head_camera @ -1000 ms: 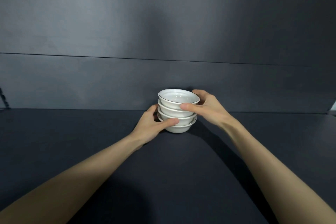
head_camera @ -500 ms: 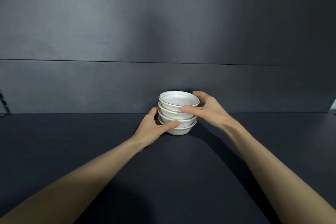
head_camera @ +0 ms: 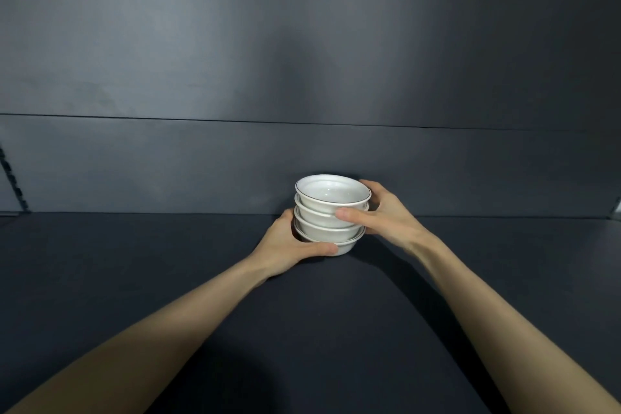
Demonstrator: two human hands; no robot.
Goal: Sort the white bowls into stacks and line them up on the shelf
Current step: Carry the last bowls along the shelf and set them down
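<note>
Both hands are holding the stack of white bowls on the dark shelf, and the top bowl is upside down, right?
No. The head view shows the top bowl right way up, opening upward. The left hand and right hand do hold the stack on the dark shelf.

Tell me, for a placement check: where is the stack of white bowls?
Head view: the stack of white dark-rimmed bowls stands just right of centre on the dark shelf by the back wall, gripped between left hand and right hand.
</note>
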